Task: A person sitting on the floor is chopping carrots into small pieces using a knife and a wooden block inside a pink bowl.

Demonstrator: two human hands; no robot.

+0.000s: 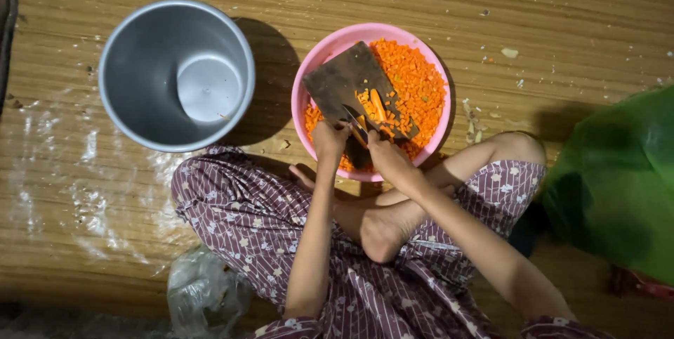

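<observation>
A pink bowl (309, 79) full of finely diced carrot (418, 82) sits on the wooden floor in front of my crossed legs. A dark wooden cutting board (337, 79) rests tilted across it, with a few carrot strips (377, 105) lying on it. My right hand (387, 158) is at the board's near edge and seems to grip a knife (353, 120) whose dark blade points up and left. My left hand (328, 139) is closed at the board's near left corner, its fingertips by the blade and the carrot; what it pinches is hard to see.
A large empty grey metal pot (151, 111) stands to the left of the bowl. A green plastic bag (618, 177) lies at the right, a clear plastic bag (203, 293) by my left knee. Vegetable scraps (472, 125) dot the floor right of the bowl.
</observation>
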